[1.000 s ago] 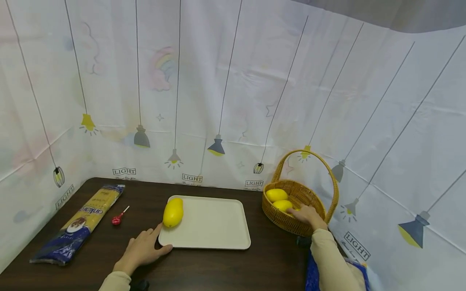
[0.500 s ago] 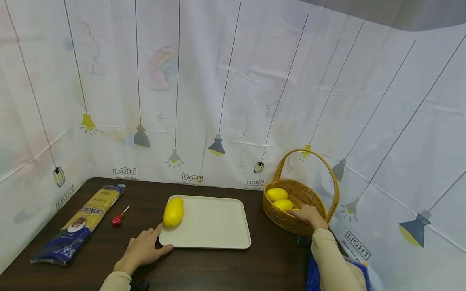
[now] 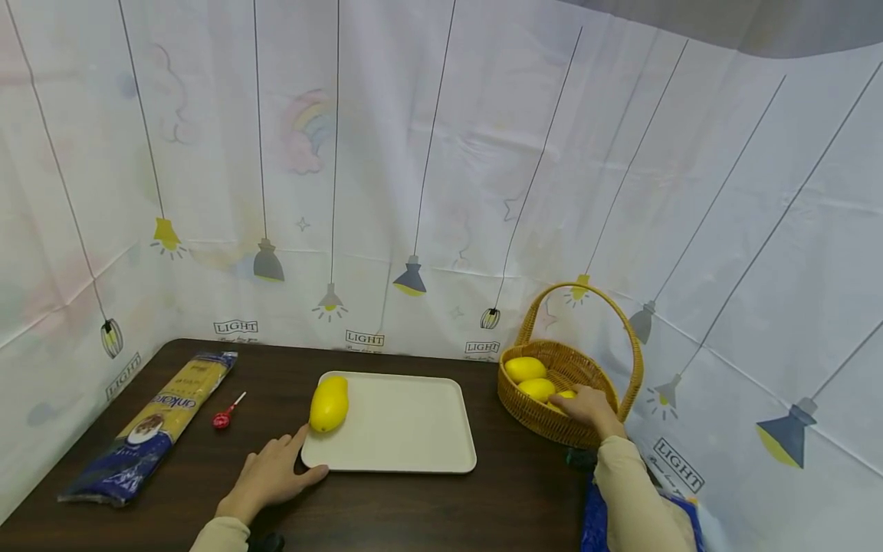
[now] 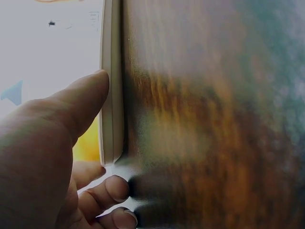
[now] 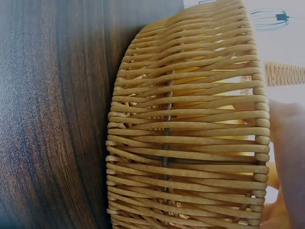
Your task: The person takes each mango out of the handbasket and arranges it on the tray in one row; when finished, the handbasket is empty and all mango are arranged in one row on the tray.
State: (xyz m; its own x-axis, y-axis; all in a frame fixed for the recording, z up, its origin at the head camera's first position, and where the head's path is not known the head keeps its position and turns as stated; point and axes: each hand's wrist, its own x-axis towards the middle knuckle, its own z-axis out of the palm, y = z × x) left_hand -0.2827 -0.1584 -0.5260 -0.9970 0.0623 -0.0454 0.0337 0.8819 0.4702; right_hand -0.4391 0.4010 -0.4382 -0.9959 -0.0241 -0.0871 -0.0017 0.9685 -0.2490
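Note:
My left hand (image 3: 271, 475) lies at the near left corner of a white tray (image 3: 407, 429), thumb and index finger touching its edge. In the left wrist view, the thumb of this hand (image 4: 52, 129) rests along the tray's rim (image 4: 112, 95). A yellow lemon (image 3: 329, 402) sits at the tray's left end. Inside the wicker basket (image 3: 531, 418), my right hand (image 3: 592, 409) holds a lemon (image 3: 562, 402), its fingers partly hidden. Two other lemons, one farther back (image 3: 524, 369) and one nearer (image 3: 536, 389), lie beside it. The basket wall (image 5: 190, 129) blocks most of the right wrist view.
A blue and yellow pasta packet (image 3: 155, 425) lies on the dark table (image 3: 386, 514) at left, with a red lollipop (image 3: 221, 419) beside it. The basket's tall handle (image 3: 635, 360) arches over it. A blue-edged packet (image 3: 593, 514) is under my right arm.
My right hand has shifted slightly to the right within the basket, and more of the lemon at its fingers shows. The left hand, tray and its lemon stay put.

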